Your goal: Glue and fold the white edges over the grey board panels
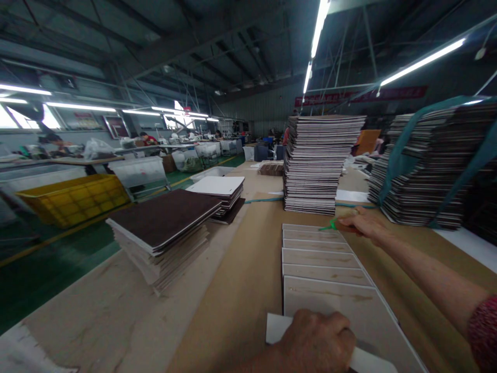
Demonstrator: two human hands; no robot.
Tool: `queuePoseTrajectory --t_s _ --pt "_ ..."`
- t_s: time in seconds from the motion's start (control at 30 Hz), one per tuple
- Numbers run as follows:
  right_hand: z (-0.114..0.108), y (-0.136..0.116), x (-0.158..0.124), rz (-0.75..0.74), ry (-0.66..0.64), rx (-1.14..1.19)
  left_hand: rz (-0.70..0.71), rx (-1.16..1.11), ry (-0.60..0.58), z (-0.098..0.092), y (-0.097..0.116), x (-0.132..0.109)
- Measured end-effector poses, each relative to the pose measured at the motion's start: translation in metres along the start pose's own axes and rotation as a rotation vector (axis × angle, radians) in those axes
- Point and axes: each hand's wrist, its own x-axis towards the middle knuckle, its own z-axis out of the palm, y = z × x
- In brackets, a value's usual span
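Observation:
My left hand (314, 342) is closed over a white strip (276, 327) lying across the nearest of the overlapping beige boards (330, 298). The strip shows on both sides of my fingers. My right hand (361, 225) reaches to the far end of the row, gripping a green-tipped brush (330, 226) whose tip is at the farthest board. Brownish smears mark several of the boards, which are fanned out like steps with pale edges showing.
A tall stack of boards (322, 166) rises just beyond the row. Farther right stands a strapped stack (423, 171). Dark brown boards (166, 217) and a white-topped pile (217, 185) lie on the left. Past the table edge is a yellow bin (73, 199).

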Motion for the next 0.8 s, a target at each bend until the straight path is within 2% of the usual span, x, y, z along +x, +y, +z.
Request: queuePoseTrajectory --t_s 0.4,0.57,0.8 --pt "-0.03 0.002 -0.013 0.079 0.053 -0.074 -0.012 -0.003 -0.008 -0.009 0.002 0.0" --pt "-0.036 0.008 -0.015 0.092 0.07 -0.047 -0.023 -0.016 -0.026 -0.008 0.001 0.001" --pt "-0.037 0.011 -0.013 0.078 0.083 -0.071 -0.008 -0.014 0.012 -0.006 0.003 -0.001"
